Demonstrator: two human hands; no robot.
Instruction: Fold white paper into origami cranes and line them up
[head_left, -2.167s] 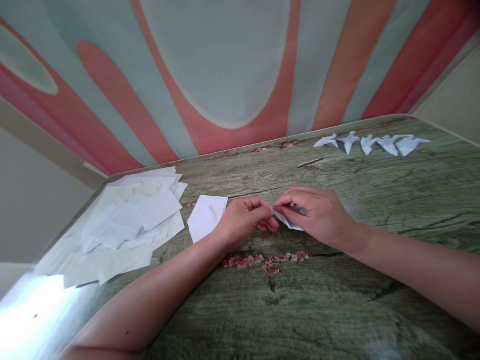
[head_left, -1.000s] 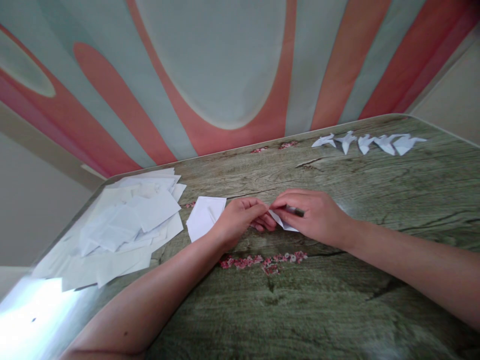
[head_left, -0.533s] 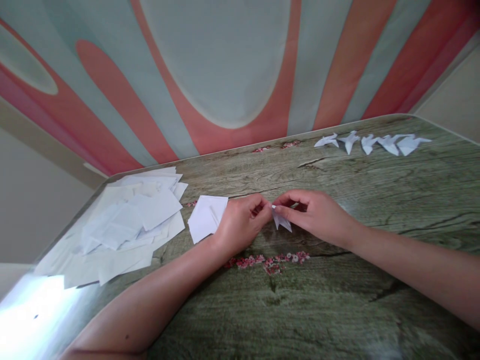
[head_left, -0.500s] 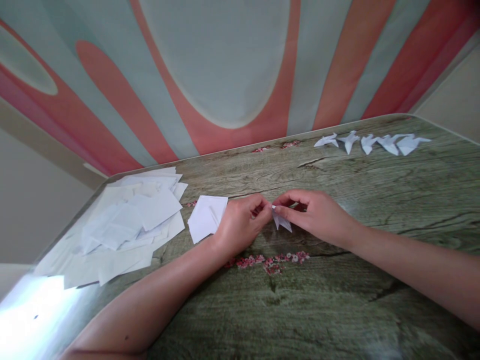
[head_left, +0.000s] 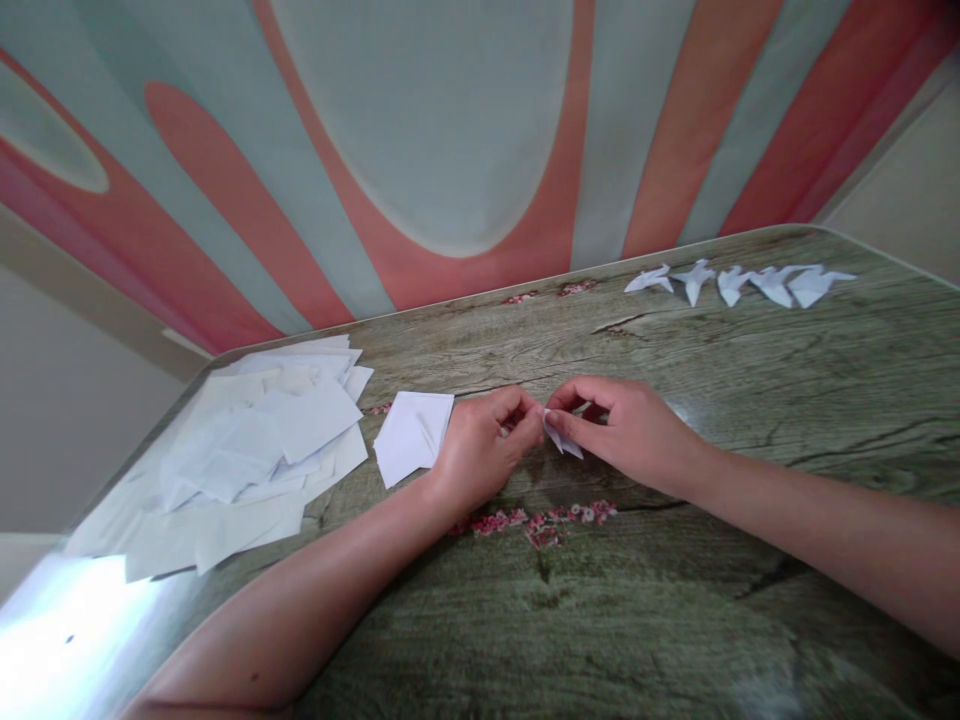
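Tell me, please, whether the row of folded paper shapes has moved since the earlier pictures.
No; the folded paper shapes keep their place against the far printed blossoms.

From far off, this looks like a home to me — I see a wall (head_left: pixel 420 120) with big red shapes (head_left: pixel 225 190), and a wood-look surface (head_left: pixel 675 600) with pink flowers (head_left: pixel 581 513).

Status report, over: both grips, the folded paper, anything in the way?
Right grip pinching folded paper. Left grip at its edge, contact unclear. Nearby: sheet beside left grip, paper pile farther left.
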